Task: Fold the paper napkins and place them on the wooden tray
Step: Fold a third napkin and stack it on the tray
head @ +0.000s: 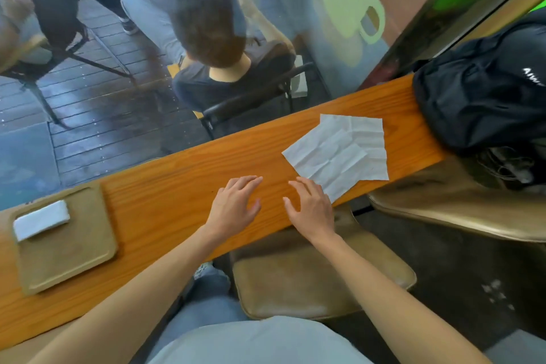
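Two unfolded white paper napkins [336, 151] lie overlapping on the narrow wooden counter [183, 183], to the right of middle. A wooden tray [74, 251] rests at the counter's left end, with one folded white napkin [41, 220] in its far left corner. My left hand [236, 204] hovers flat over the bare counter, fingers spread, holding nothing. My right hand [310, 207] is beside it, fingers apart, its fingertips just short of the nearest napkin's near corner.
A black backpack [484, 97] sits at the counter's right end, close to the napkins. Two padded stools [319, 281] stand below the counter's near edge. Beyond the counter a glass pane shows a seated person [212, 47] and chairs.
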